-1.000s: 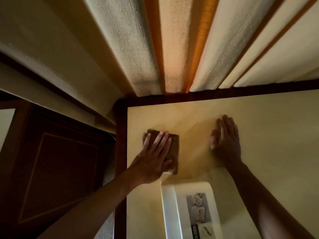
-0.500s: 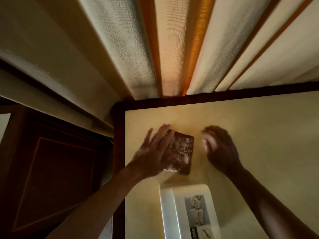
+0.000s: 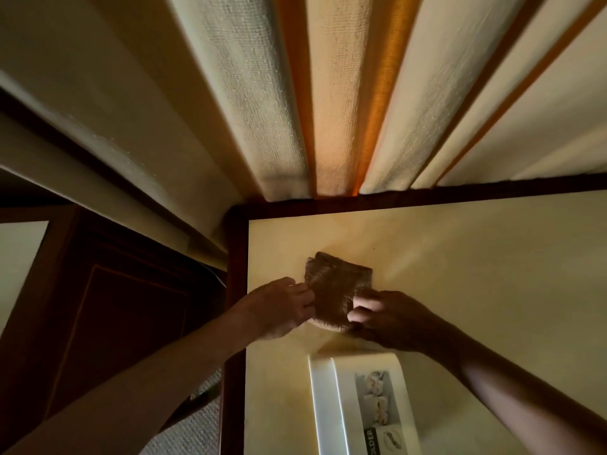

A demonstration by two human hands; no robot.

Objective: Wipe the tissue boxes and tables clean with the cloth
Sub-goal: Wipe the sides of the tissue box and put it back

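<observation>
Both hands have come together on the cloth [image 3: 338,292] since half a second ago, when the left hand [image 3: 279,308] was lying flat beside it with fingers spread and the right hand [image 3: 391,318] was blurred in motion off to its right; the cloth itself has stayed in much the same patch of the table [image 3: 476,277], now lifted at its near end.

Nearest the camera, the white tissue box [image 3: 364,402] is lying on the table's pale yellow top, its slot facing up with crumpled tissue showing and a dark label partly cut off at the bottom edge. Just beyond the box, the two hands are meeting — the left one is pinching the cloth's left edge with curled fingers, and the right one is gripping its right near corner, fingers bent round the fabric. The brown cloth is sitting between them, its far part resting on the tabletop and its near edge casting a shadow toward the box.

Left of the box, past the table's dark wooden border, a dark wood cabinet [image 3: 108,323] is standing lower down. Beyond the cloth, at the table's far edge, cream curtains [image 3: 269,103] are hanging in heavy folds — orange light is glowing between two of them.
</observation>
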